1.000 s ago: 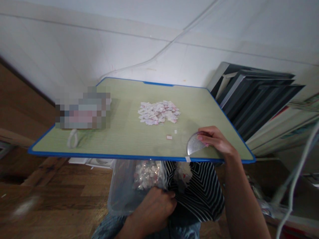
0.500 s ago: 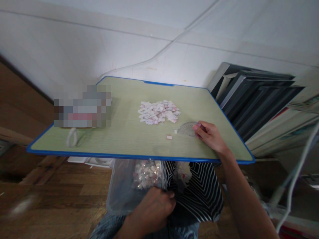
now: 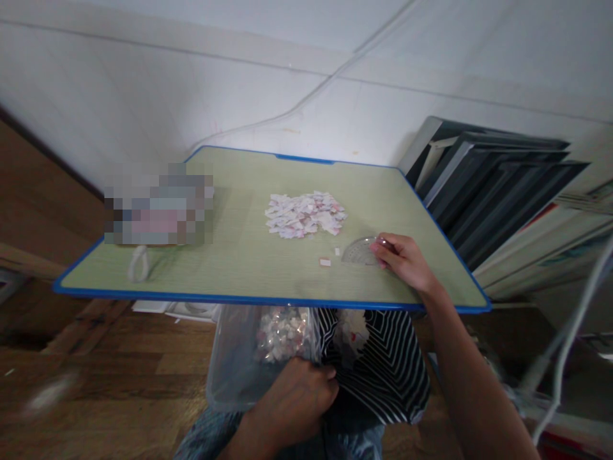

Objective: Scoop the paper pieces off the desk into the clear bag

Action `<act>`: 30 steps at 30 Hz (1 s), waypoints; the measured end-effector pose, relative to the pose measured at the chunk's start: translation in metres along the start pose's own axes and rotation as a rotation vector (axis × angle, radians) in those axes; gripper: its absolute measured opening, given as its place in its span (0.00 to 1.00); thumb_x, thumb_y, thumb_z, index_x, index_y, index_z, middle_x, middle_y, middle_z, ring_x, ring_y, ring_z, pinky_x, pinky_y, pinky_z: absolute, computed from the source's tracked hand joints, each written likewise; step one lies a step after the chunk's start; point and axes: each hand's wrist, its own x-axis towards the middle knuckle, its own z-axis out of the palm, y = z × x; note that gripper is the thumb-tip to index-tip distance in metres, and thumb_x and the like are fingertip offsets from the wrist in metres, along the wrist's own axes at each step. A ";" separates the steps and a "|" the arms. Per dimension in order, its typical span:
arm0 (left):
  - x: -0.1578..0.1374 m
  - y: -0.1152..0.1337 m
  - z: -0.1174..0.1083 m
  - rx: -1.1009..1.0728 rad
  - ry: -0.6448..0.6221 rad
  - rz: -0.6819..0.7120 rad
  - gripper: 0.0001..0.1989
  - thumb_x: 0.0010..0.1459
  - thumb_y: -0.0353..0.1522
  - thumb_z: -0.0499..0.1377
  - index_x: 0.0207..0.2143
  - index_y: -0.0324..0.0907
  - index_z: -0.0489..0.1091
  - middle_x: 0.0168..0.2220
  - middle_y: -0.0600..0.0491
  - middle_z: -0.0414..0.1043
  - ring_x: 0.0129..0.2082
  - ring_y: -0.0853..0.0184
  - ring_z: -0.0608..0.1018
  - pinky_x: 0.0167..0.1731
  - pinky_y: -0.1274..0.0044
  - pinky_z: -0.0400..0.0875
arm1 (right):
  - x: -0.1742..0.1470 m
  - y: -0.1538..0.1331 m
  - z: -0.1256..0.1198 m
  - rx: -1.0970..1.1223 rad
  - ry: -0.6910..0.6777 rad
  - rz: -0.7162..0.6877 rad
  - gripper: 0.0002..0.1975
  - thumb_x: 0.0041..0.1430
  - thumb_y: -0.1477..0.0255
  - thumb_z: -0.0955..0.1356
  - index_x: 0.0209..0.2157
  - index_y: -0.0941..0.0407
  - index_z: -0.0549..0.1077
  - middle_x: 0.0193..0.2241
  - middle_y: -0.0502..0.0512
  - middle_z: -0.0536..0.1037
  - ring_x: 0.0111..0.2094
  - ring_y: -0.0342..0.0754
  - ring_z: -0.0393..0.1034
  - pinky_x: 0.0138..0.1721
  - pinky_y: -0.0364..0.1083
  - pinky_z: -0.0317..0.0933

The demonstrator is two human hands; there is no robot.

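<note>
Between thumb and fingers, my right hand (image 3: 405, 259) grips the right end of a clear half-round protractor (image 3: 355, 252), held at the surface of the pale green table (image 3: 239, 271). Just left of its edge lies a tiny white paper piece (image 3: 337, 252); a slightly larger slip with a brownish border (image 3: 325, 262) is nearby. Farther back is a pile of small white and pinkish paper scraps (image 3: 306, 215). Below the table, my left hand (image 3: 301, 396) is closed at the edge of a black-and-white striped bag (image 3: 393, 377), its fingertips mostly hidden. Pale scraps (image 3: 353, 332) show inside the bag.
Beside the bag stands a clear plastic tub (image 3: 227, 380) with shiny small wrapped-looking pieces (image 3: 282, 335). A blurred-out object (image 3: 158, 211) with a white loop (image 3: 138, 264) sits at the table's left. Dark folders or panels (image 3: 493, 191) lean at right; a cable (image 3: 575, 338) hangs nearby.
The protractor has shifted slightly right, away from the tiny white piece, leaving a gap between them. My left hand stays in place at the bag.
</note>
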 end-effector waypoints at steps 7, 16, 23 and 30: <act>-0.001 0.000 0.000 0.001 0.000 -0.008 0.07 0.47 0.21 0.58 0.29 0.38 0.71 0.32 0.52 0.74 0.27 0.61 0.77 0.22 0.73 0.67 | 0.001 -0.001 0.002 -0.015 0.051 -0.019 0.20 0.59 0.58 0.63 0.18 0.54 0.60 0.13 0.45 0.59 0.15 0.39 0.51 0.17 0.42 0.45; 0.000 0.001 0.000 -0.001 -0.003 -0.008 0.06 0.49 0.21 0.58 0.29 0.38 0.71 0.32 0.51 0.74 0.27 0.61 0.77 0.21 0.74 0.66 | -0.001 -0.002 -0.004 0.045 0.005 0.034 0.19 0.55 0.61 0.65 0.16 0.54 0.59 0.12 0.44 0.58 0.15 0.38 0.49 0.17 0.42 0.43; 0.000 0.001 0.002 0.015 0.032 -0.006 0.07 0.47 0.21 0.57 0.28 0.39 0.71 0.31 0.53 0.73 0.26 0.61 0.76 0.20 0.72 0.65 | -0.006 -0.001 -0.010 0.114 -0.192 0.082 0.20 0.53 0.60 0.66 0.15 0.54 0.59 0.12 0.44 0.57 0.15 0.39 0.51 0.17 0.42 0.44; -0.001 0.000 0.002 0.008 0.029 -0.004 0.07 0.47 0.21 0.57 0.28 0.39 0.70 0.31 0.53 0.74 0.26 0.62 0.76 0.20 0.73 0.65 | -0.003 -0.002 -0.004 -0.022 0.039 0.037 0.18 0.55 0.62 0.64 0.16 0.54 0.59 0.11 0.45 0.59 0.14 0.39 0.50 0.17 0.42 0.44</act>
